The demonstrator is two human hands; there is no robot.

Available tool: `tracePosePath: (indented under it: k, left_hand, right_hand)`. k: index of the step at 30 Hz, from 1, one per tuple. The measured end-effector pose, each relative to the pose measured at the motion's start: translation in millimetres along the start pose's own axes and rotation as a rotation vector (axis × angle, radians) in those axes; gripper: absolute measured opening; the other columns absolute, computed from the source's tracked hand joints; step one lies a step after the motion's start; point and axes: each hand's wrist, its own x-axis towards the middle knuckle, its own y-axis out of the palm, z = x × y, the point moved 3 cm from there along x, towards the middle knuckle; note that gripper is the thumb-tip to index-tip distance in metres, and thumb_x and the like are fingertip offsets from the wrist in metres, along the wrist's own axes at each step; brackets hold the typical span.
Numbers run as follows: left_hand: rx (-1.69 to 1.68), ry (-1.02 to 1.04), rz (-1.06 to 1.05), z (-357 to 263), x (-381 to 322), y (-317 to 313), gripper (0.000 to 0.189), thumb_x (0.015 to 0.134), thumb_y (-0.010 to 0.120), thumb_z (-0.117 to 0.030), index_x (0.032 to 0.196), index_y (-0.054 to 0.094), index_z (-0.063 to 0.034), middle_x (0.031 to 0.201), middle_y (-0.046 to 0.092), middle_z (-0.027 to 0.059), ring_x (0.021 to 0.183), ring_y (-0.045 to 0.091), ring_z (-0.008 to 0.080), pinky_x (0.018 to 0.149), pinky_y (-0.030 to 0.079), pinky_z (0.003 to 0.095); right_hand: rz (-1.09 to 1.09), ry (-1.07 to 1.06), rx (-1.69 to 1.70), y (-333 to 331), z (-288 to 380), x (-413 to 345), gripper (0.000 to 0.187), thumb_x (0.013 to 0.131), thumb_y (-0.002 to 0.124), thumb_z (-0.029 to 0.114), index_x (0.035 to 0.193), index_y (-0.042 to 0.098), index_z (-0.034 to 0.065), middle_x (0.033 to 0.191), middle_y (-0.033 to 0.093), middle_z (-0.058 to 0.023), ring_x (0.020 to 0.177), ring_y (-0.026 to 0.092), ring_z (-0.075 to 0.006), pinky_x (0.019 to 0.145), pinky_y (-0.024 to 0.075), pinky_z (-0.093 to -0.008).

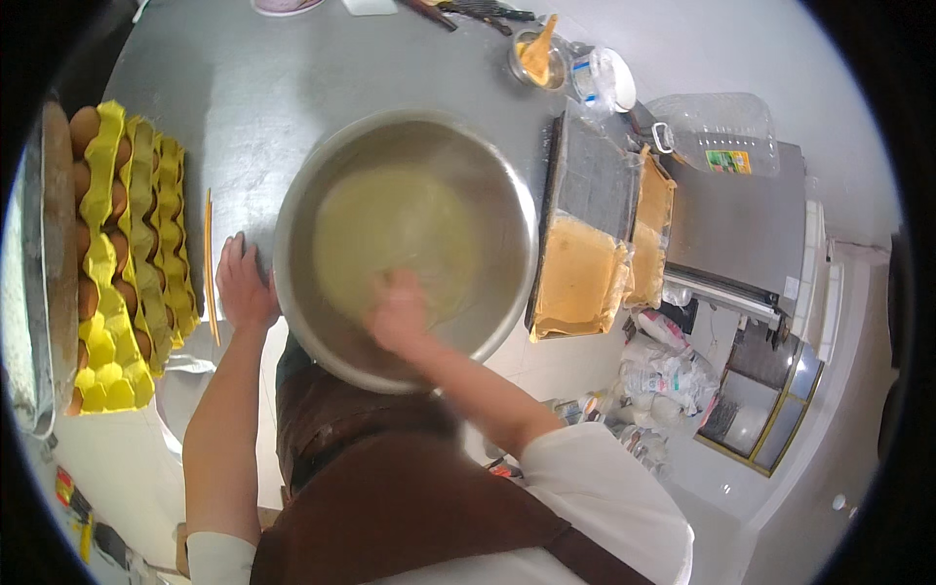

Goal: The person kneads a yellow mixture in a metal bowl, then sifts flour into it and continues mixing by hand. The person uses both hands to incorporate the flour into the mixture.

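A large stainless steel mixing bowl [518, 241] stands at the table's front edge, before my body. Pale yellow liquid [387, 212] covers its bottom and looks blurred. Inside the bowl, my right hand [401, 311] is curled low over the liquid's near side. Motion blur hides its fingertips, and I cannot tell whether it grips anything. My left hand [246, 284] rests on the metal table [241, 146] just left of the bowl, thumb apart and close against the bowl's outer wall. Nothing shows in that hand. Beside its fingers lie thin wooden sticks [210, 267].
Stacked yellow egg trays [117, 365] with brown eggs stand at the left. On the right are paper-lined baking pans [581, 274] and a clear plastic jug [720, 135]. A small metal bowl [518, 69] with a wooden-coloured utensil [541, 47] and a white-lidded tub [596, 77] sit at the back right.
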Motion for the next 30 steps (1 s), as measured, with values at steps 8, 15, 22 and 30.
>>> tracePosePath:
  k: [8,15,22,30]
  left_hand:
    - [0.035,0.013,-0.017,3.5,-0.5,3.6,0.054,0.091,0.068,-0.03,0.136,0.049,-0.0059,0.158,0.04,0.0128,0.15,0.032,0.0343,0.12,0.027,0.048]
    - [0.031,-0.001,-0.008,7.8,-1.0,9.9,0.054,0.09,0.069,-0.027,0.137,0.049,-0.0084,0.158,0.04,0.0124,0.15,0.032,0.0343,0.12,0.027,0.0475]
    - [0.025,-0.009,0.003,7.2,0.8,5.0,0.055,0.089,0.069,-0.031,0.135,0.05,-0.0078,0.158,0.041,0.0129,0.15,0.032,0.0343,0.12,0.027,0.0478]
    - [0.03,-0.012,-0.008,4.4,-0.9,6.3,0.059,0.088,0.07,-0.034,0.136,0.049,-0.0063,0.159,0.039,0.013,0.15,0.032,0.0347,0.119,0.027,0.049]
  right_hand:
    - [-0.151,0.19,-0.013,-56.9,-48.1,124.6,0.044,0.084,0.068,0.029,0.123,0.062,0.0094,0.123,0.056,-0.0188,0.119,0.052,-0.0413,0.095,0.0466,-0.0548]
    - [-0.081,-0.001,0.139,-2.6,5.6,-1.9,0.039,0.079,0.069,0.019,0.116,0.065,0.008,0.12,0.057,-0.0197,0.118,0.052,-0.0416,0.099,0.0445,-0.0562]
    - [-0.187,0.083,0.076,-49.1,-26.4,133.3,0.039,0.084,0.067,0.025,0.118,0.062,0.0059,0.114,0.058,-0.0223,0.107,0.057,-0.0431,0.093,0.0467,-0.0553]
    - [-0.009,-0.008,0.048,-16.4,19.8,0.6,0.04,0.077,0.073,0.02,0.115,0.065,0.0093,0.114,0.058,-0.0227,0.108,0.056,-0.0423,0.091,0.0469,-0.0553]
